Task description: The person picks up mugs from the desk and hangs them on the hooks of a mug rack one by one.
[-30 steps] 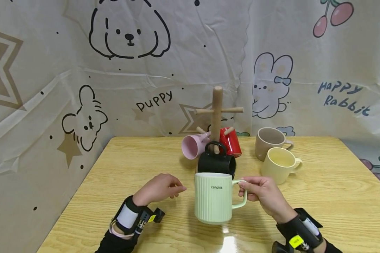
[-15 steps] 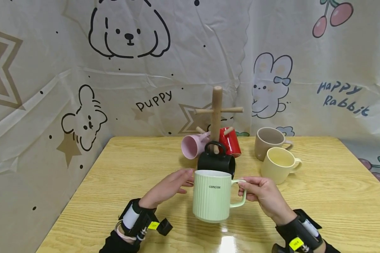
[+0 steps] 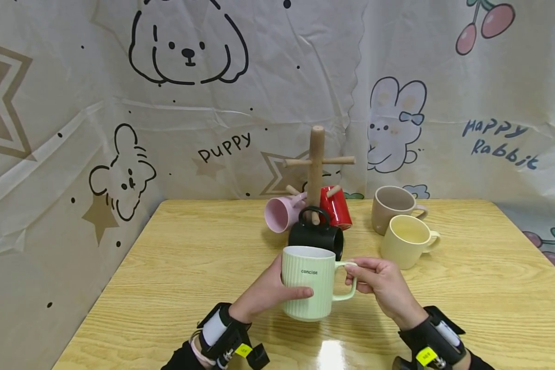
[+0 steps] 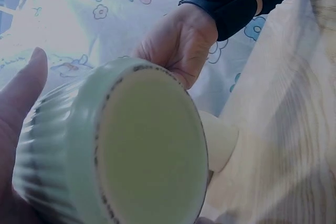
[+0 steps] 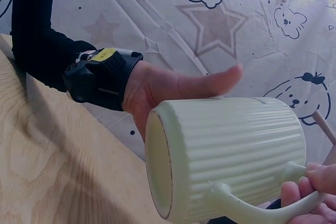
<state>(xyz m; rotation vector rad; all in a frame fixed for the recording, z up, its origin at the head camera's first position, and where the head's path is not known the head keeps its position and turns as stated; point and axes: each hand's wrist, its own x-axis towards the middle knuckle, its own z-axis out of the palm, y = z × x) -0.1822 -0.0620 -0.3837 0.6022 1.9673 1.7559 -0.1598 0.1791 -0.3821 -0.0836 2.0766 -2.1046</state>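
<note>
One green mug (image 3: 318, 283) now has double support: the left hand (image 3: 265, 292) has just closed round its body, the right hand (image 3: 385, 288) pinches its handle (image 3: 353, 288). It is above the table (image 3: 189, 246), in front of the black mug (image 3: 312, 238).

The right hand (image 5: 320, 180) pinches the handle (image 5: 252, 213) of a pale green mug (image 5: 231, 148) with bumpy stripes. The left hand (image 5: 157, 85) holds its far side, thumb (image 5: 218, 82) out straight. A black band (image 5: 100, 80) goes round that wrist. Behind is a cloth (image 5: 157, 19) with a big star (image 5: 216, 29).
</note>
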